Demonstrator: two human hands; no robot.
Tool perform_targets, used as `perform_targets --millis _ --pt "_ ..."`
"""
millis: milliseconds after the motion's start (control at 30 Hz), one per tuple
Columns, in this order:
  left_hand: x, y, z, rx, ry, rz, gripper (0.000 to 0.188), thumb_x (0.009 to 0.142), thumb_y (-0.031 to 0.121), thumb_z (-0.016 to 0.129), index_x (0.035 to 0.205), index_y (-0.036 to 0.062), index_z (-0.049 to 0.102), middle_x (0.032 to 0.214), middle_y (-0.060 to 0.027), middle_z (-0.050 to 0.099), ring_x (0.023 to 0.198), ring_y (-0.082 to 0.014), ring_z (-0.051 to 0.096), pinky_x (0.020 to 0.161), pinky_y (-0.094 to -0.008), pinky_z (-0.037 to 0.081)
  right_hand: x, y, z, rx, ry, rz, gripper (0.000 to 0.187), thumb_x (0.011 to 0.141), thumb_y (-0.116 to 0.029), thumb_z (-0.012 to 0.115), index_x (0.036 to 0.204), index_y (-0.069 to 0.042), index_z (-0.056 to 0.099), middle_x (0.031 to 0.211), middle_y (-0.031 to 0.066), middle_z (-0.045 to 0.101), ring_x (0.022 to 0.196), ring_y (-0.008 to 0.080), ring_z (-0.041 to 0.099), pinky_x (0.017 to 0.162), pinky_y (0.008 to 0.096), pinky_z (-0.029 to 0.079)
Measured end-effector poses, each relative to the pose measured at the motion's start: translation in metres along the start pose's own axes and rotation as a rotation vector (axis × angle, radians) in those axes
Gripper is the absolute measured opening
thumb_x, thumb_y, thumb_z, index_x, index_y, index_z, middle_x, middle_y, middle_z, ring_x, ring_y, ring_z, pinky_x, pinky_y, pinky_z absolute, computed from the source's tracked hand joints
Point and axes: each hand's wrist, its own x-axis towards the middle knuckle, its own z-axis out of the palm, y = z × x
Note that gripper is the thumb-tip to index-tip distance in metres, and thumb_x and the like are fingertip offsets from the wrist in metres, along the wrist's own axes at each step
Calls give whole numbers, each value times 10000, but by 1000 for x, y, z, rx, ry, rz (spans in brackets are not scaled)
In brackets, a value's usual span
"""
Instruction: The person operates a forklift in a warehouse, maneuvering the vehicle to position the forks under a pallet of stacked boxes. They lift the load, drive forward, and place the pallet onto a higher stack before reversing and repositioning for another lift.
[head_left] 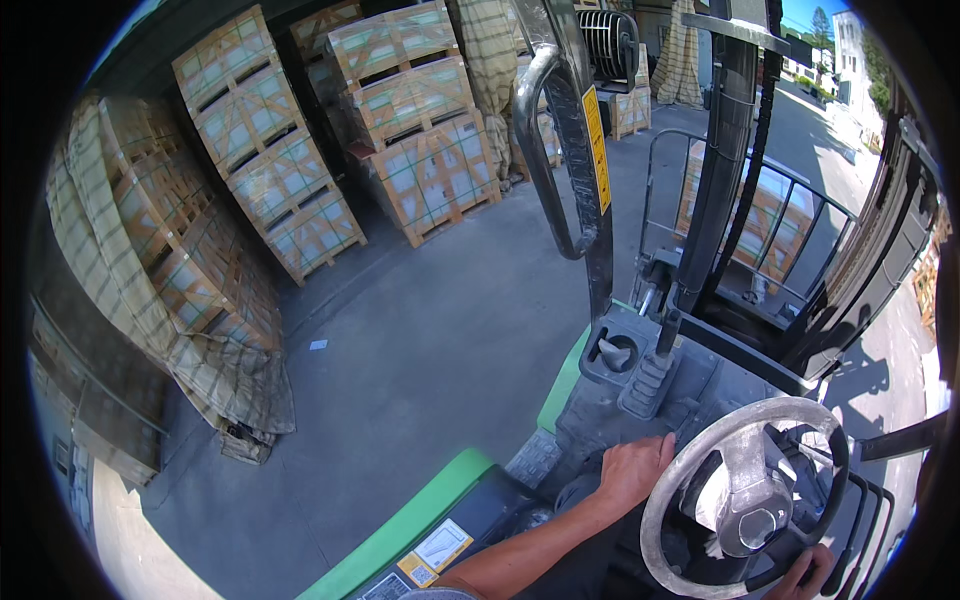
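A worn grey steering wheel (pixel 655 515) fills the lower right, its dark hub in the middle. My left hand (pixel 635 470) meets its upper left rim with the fingers curled; the fingertips are partly hidden. At the lower right of the rim my right hand (pixel 806 572) is closed round it, cut off by the picture's lower edge. Ahead of my left hand stands a black lever (pixel 670 335) beside a ribbed grey boot (pixel 646 388). A cup recess (pixel 613 352) in the dusty dashboard holds a crumpled pale piece.
Stacked wooden crates (pixel 430 170) stand along the far left. A striped tarp (pixel 130 270) hangs over some. A black grab handle (pixel 535 150) rises on the forklift's front post. Beyond the mast (pixel 725 150), a crate (pixel 770 210) sits behind the load guard. A white scrap (pixel 318 344) lies on the concrete.
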Motion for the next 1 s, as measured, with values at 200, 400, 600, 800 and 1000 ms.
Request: perform_targets --millis 200,400,600,800,1000 --pt "-55 90 -4 -95 47 -71 475 1056 357 548 696 63 649 644 -162 647 590 -376 660 554 -487 507 127 32 -20 202 -16 -10 65 1050 -40 543 1040 20 565 1019 59 537 892 131 487 798 272 398" --pt "-75 165 33 106 128 -45 430 1033 322 577 685 77 638 628 -110 669 522 -327 670 476 -447 527 194 29 -31 317 -204 -51 27 1015 -34 588 1004 -13 576 967 44 561 892 156 535 850 293 455" --pt "-79 242 91 172 198 -91 411 1006 312 619 658 94 625 589 -90 637 491 -301 648 465 -422 515 258 86 -57 257 -219 -264 59 961 39 569 993 -5 548 954 100 579 924 220 579 906 348 476" --pt "-89 309 176 216 207 -224 491 1057 390 523 697 78 642 650 -127 657 584 -341 664 549 -453 527 309 175 -72 324 -308 -331 26 1000 -22 539 1004 4 541 973 121 573 919 252 575 892 364 472" --pt "-117 357 221 175 315 -227 436 1036 346 580 706 73 659 674 -137 677 614 -350 693 557 -449 558 326 207 -88 393 -324 -315 62 965 -14 577 1025 6 579 1029 143 602 996 304 597 936 412 476"
